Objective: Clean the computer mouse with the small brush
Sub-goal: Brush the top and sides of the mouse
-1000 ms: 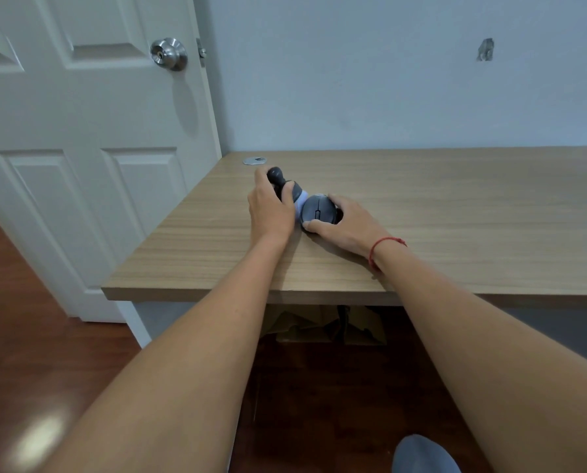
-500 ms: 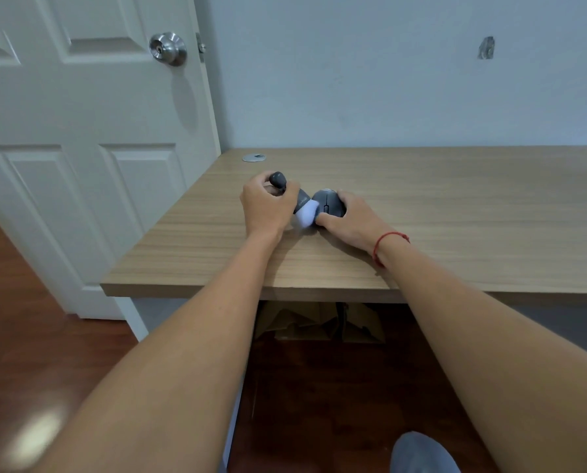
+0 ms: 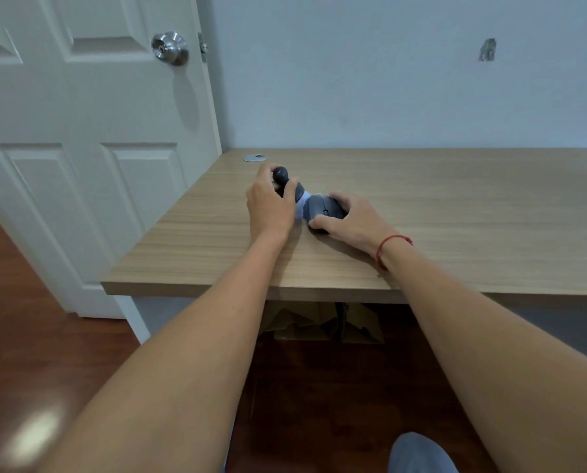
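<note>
A dark grey computer mouse (image 3: 324,208) rests on the wooden desk (image 3: 438,213), left of its middle. My right hand (image 3: 351,223) grips the mouse from the right and near side. My left hand (image 3: 270,203) is closed around a small brush (image 3: 285,180) with a dark rounded handle. Its pale bristles (image 3: 302,206) press against the mouse's left side. My fingers hide most of the handle.
A small silver disc (image 3: 254,158) lies at the desk's far left corner. A white door with a metal knob (image 3: 170,47) stands left of the desk. Cardboard (image 3: 319,322) sits under the desk above a dark wood floor.
The brush has slid along the mouse's left side, and both hands shifted slightly on the desk while keeping their grips.
</note>
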